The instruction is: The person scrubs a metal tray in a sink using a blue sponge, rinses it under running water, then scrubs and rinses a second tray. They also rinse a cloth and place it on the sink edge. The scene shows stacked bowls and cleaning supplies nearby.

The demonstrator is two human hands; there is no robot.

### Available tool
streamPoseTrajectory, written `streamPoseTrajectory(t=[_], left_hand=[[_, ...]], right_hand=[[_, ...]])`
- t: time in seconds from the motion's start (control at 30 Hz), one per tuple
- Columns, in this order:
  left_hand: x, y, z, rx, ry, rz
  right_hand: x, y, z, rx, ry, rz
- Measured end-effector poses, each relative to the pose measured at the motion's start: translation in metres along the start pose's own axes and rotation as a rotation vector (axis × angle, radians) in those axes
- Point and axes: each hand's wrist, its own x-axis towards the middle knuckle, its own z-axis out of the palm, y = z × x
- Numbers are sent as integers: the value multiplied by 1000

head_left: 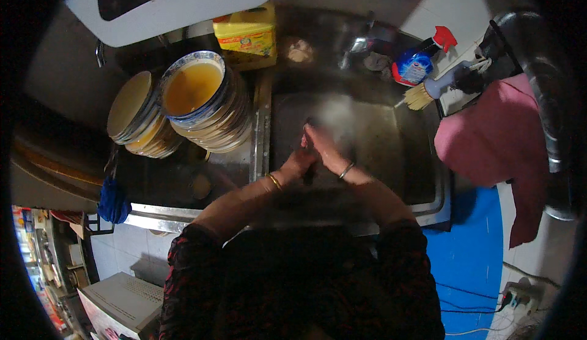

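Both of my hands meet over the right basin of a stainless steel sink [385, 156]. My left hand [298, 162], with a gold-coloured bangle at its wrist, presses against my right hand [323, 145], which wears a silver-coloured bangle. A dark patch shows between and below them; whether it is an object or shadow I cannot tell. The faucet [355, 49] stands at the back, and a blurred bright area lies beyond my fingers. To the left rises a tall stack of plates [215, 134] topped by a blue-rimmed bowl [167, 81] of yellowish liquid, beside a shorter stack of dishes [133, 106].
A yellow plastic jug [245, 35] stands behind the stacks. At the right back are a blue spray bottle [415, 63] with a red trigger, a bristle brush [422, 93] and a grey scrubber [377, 61]. A pink cloth [490, 129] hangs at right; a blue mesh item [113, 201] hangs at left.
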Motion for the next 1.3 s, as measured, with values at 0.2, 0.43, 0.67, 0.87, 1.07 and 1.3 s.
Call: streamPoseTrajectory(t=[0.2, 0.43, 0.67, 0.87, 1.07, 1.3], left_hand=[[22, -28, 24, -727, 9, -320], [47, -51, 32, -608, 161, -4], [58, -54, 33, -1258, 257, -386], [60, -37, 43, -1185, 343, -332], [60, -32, 37, -1119, 323, -331], [70, -45, 41, -1050, 409, -277]], right_hand=[[44, -10, -63, -893, 365, -392], [131, -110, -149, -1000, 1038, -808], [123, -115, -155, -1144, 692, -735], [78, -9, -101, -1464, 195, -687], [113, 108, -87, -1212, 209, -802], [163, 158, -112, -1185, 386, -378]])
